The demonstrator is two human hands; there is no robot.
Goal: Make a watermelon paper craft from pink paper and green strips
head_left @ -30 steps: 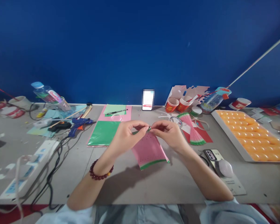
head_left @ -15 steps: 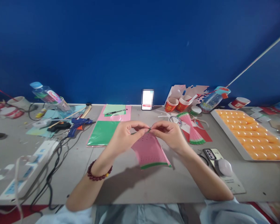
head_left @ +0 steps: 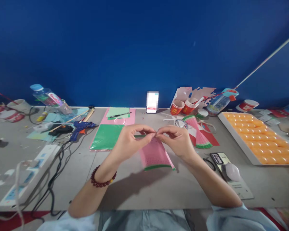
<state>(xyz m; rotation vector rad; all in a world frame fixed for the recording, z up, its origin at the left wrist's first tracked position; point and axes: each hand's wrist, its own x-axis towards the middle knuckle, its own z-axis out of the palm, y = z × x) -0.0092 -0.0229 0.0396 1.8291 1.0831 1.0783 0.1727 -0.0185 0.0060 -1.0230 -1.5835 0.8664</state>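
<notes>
A pink paper sheet with dark dots and a green lower edge, like a watermelon slice (head_left: 154, 156), hangs over the grey table (head_left: 144, 189) in front of me. My left hand (head_left: 132, 139) pinches its top edge from the left, fingers closed. My right hand (head_left: 177, 140) pinches the same top edge from the right, its fingertips almost touching those of the left. A dark bead bracelet (head_left: 102, 179) circles my left wrist.
Green and pink sheets (head_left: 107, 136) with a pen lie behind the hands. A blue glue gun (head_left: 82, 128), cables and a power strip (head_left: 33, 173) fill the left. Red cups (head_left: 183, 107), a folded watermelon fan (head_left: 198, 136), a phone (head_left: 220, 160) and a tray of orange balls (head_left: 262, 139) sit right.
The pinching fingertips have closed together at the top edge. The sheet's lower green edge has risen a little and swung level.
</notes>
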